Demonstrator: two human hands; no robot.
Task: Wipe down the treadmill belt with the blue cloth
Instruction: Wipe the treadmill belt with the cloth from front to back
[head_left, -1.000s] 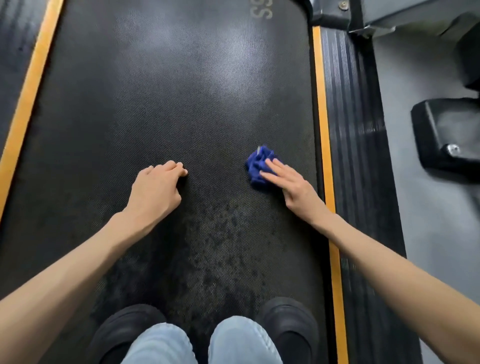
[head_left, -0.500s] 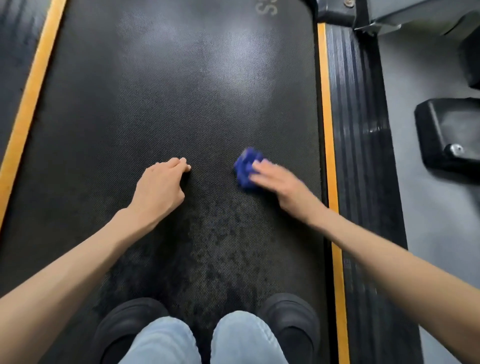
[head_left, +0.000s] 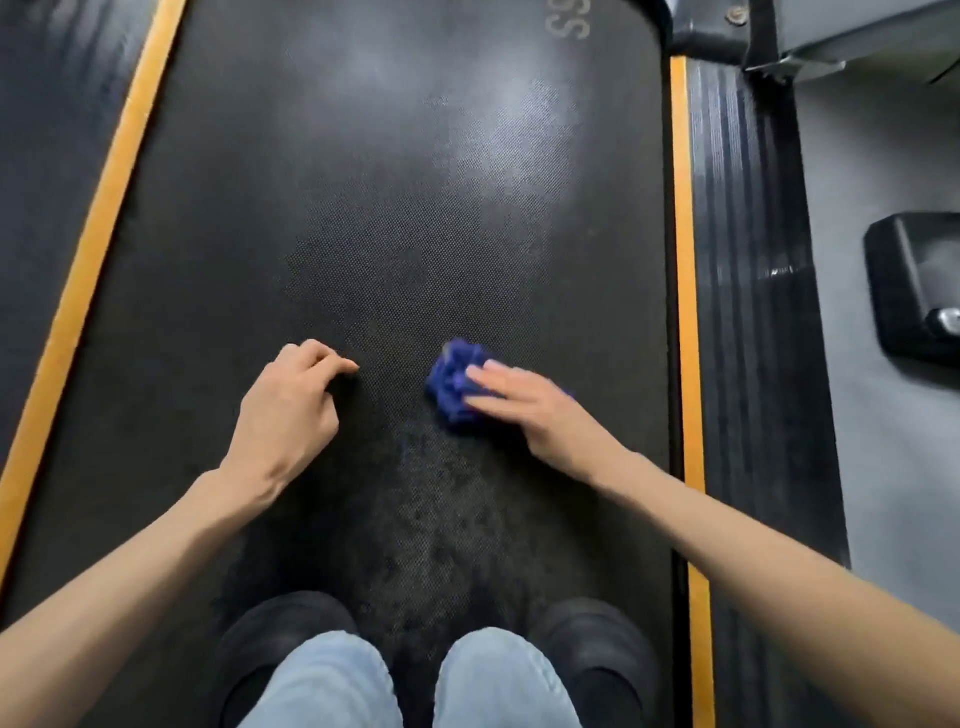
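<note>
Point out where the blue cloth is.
Head view: the blue cloth lies bunched on the treadmill belt right of centre, under the right hand.

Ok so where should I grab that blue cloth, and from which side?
I'd take the bunched, raised folds of the blue cloth from above, closing in round its free left and far edges. It sits as a crumpled wad on the treadmill belt, and the right hand lies with straight fingers over its right side, so that side is covered.
</note>
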